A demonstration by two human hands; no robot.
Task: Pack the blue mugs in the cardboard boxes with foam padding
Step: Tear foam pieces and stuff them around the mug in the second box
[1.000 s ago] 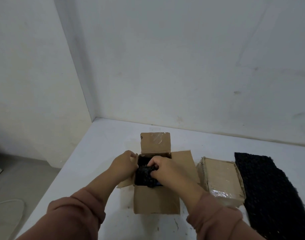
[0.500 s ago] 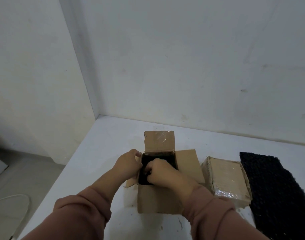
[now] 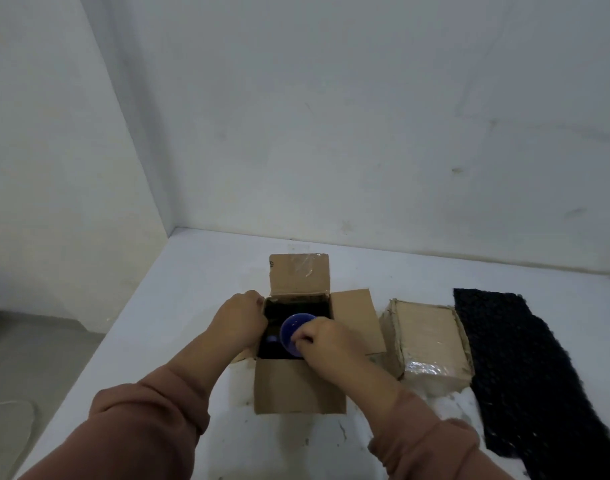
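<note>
An open cardboard box (image 3: 298,386) stands on the white table, its flaps spread and its inside lined with black foam. A blue mug (image 3: 293,329) sits in the opening, with its round top facing me. My right hand (image 3: 327,341) reaches in from the right and pinches the mug's near rim. My left hand (image 3: 239,320) grips the box's left wall at the top edge. Most of the mug's body is hidden by the foam and my fingers.
A second cardboard box (image 3: 428,336), closed and taped, lies just right of the open one. A black foam sheet (image 3: 514,362) is spread further right. Walls meet at the table's far left corner. A white cable (image 3: 19,407) lies on the floor to the left.
The black foam bundle my right hand held over the box has gone down inside. The blue mug now shows in the opening, with my right hand on its rim.
</note>
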